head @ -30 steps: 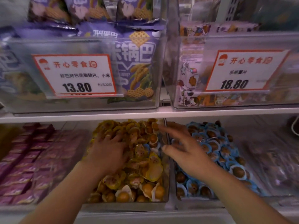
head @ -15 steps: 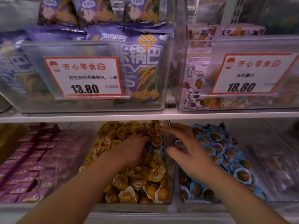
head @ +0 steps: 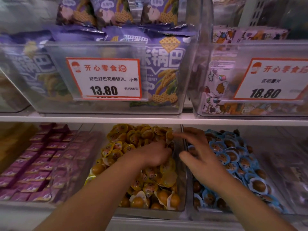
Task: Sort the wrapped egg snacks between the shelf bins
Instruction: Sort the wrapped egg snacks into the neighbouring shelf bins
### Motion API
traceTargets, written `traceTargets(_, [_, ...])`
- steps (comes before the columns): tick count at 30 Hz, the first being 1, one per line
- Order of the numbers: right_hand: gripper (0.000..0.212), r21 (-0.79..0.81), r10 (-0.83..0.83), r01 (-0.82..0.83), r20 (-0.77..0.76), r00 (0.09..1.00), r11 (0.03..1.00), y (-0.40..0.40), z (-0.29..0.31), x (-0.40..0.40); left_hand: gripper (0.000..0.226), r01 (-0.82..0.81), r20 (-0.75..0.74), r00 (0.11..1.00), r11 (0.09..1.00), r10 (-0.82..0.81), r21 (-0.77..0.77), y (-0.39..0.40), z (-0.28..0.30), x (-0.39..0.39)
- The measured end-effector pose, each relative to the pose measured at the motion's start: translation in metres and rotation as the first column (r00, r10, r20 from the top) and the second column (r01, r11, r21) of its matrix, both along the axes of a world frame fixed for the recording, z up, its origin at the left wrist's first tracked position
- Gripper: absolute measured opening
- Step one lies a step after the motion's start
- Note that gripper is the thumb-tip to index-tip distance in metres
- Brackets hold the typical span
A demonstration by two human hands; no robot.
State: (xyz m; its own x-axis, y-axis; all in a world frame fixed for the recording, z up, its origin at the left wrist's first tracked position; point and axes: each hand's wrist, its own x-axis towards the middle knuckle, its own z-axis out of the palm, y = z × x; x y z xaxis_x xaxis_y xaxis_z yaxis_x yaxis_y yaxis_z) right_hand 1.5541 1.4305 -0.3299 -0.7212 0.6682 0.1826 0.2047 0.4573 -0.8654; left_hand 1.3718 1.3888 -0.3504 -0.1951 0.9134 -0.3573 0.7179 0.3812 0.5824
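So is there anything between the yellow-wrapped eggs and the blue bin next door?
Only the clear divider wall between the yellow bin and the blue bin. Both bins are open on top, and the right hand reaches across it.

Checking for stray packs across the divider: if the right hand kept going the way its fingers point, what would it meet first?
Probably the yellow-wrapped egg snacks heaped at the back of the middle bin; the right hand reaches up-left over the divider, its forefinger at that pile. Depth is unclear.

We face a white shelf board (head: 100, 118) carrying clear bins (head: 186, 67) with two price tags (head: 106, 79); purple packets (head: 33, 157) lie lower left.
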Motion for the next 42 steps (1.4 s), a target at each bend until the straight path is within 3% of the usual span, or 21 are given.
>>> traceTargets(5, [0.053, -0.007, -0.011, 0.011, -0.014, 1.000, 1.000, -0.001, 0.000, -0.002, 0.089, 0.072, -0.018, 0.997, 0.994, -0.073, -0.084, 0.006, -0.008, 0.005])
traceTargets(8, [0.060, -0.002, -0.023, 0.023, 0.007, 1.000, 1.000, -0.001, -0.001, -0.002, 0.108, 0.045, 0.002, 0.999, 0.999, -0.045, 0.017, 0.008, -0.015, 0.005])
traceTargets(12, [0.055, -0.019, -0.038, 0.038, -0.029, 0.999, 0.999, -0.002, -0.002, -0.003, 0.100, -0.005, 0.005, 1.000, 0.978, 0.004, 0.207, 0.012, -0.021, 0.012])
traceTargets(16, [0.047, -0.024, -0.050, 0.049, -0.060, 0.997, 0.999, -0.003, -0.001, -0.005, 0.098, 0.014, -0.041, 0.999, 0.975, -0.005, 0.220, 0.010, -0.020, 0.011])
traceTargets(19, [0.047, -0.017, -0.048, 0.047, -0.067, 0.997, 0.999, -0.004, 0.001, -0.005, 0.094, -0.013, 0.141, 0.990, 0.971, -0.022, 0.238, 0.007, -0.019, 0.010])
traceTargets(23, [0.044, -0.012, -0.046, 0.045, -0.093, 0.995, 0.999, -0.004, 0.000, -0.005, 0.077, -0.184, 0.529, 0.846, 0.967, 0.067, 0.173, 0.001, -0.013, 0.003])
traceTargets(29, [0.042, 0.006, -0.032, 0.032, -0.097, 0.995, 0.999, -0.001, 0.000, -0.004, 0.066, -0.233, 0.736, 0.676, 0.961, 0.051, 0.147, -0.011, 0.000, -0.007])
traceTargets(34, [0.044, 0.027, -0.026, 0.028, -0.088, 0.996, 0.999, 0.001, -0.001, -0.002, 0.056, -0.209, 0.896, 0.439, 0.963, -0.065, 0.172, -0.032, 0.025, -0.017])
traceTargets(36, [0.042, 0.056, -0.011, 0.016, -0.073, 0.997, 0.998, 0.001, 0.002, -0.001, 0.050, -0.206, 0.912, 0.395, 0.957, -0.108, 0.202, -0.048, 0.034, -0.022])
traceTargets(39, [0.042, 0.205, -0.054, 0.049, 0.015, 0.998, 0.977, -0.003, 0.008, 0.002, 0.045, -0.254, 0.910, 0.403, 0.944, -0.094, 0.210, -0.080, 0.039, -0.029])
traceTargets(40, [0.044, 0.301, -0.084, 0.068, 0.040, 0.996, 0.951, -0.006, 0.012, 0.003, 0.045, -0.266, 0.889, 0.451, 0.938, -0.084, 0.223, -0.091, 0.039, -0.032])
traceTargets(42, [0.048, 0.451, -0.117, 0.082, 0.049, 0.992, 0.889, -0.016, 0.021, 0.000, 0.044, -0.263, 0.734, 0.678, 0.919, -0.041, 0.295, -0.112, 0.036, -0.035])
